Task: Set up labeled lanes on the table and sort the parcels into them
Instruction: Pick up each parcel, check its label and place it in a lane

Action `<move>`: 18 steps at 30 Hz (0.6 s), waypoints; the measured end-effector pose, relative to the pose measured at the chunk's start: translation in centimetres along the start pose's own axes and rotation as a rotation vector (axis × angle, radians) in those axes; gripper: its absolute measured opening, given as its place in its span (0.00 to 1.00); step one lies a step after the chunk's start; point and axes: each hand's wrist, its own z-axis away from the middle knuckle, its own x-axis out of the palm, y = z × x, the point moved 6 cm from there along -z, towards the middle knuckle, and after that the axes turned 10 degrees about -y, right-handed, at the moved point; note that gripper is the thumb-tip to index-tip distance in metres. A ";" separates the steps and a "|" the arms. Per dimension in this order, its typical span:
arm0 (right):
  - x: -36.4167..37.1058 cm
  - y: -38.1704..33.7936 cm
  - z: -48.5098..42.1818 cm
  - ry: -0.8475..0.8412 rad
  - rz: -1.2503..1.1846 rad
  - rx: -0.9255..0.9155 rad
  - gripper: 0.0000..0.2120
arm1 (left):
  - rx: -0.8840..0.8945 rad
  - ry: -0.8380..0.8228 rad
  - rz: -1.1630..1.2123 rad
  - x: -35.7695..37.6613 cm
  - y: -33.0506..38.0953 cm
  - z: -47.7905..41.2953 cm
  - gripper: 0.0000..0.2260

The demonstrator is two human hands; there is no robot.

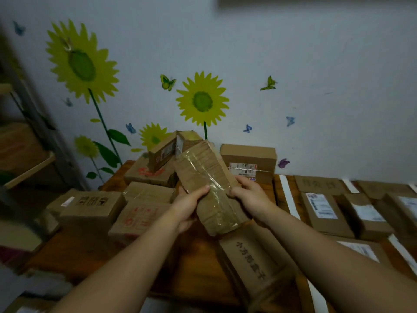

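Now both hands, left [188, 205] and right [249, 196], grip a taped parcel [207, 184], arms outstretched.

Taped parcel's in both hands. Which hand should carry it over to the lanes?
Probably the right hand: it grips the taped parcel on the side facing the white-striped lanes; the left hand would likely reach across.

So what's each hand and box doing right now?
Taped parcel: tilted, held between both hands.
Left hand: grips the parcel's left side.
Right hand: grips its right side.
Unsorted boxes: piled loosely at left.
Sorted parcels: lying flat, labels up, between white strips.
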 end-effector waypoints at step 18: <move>-2.8 0.4 11.3 0.171 0.443 -0.040 0.43 | -0.081 -0.370 0.224 6.6 1.5 9.1 0.25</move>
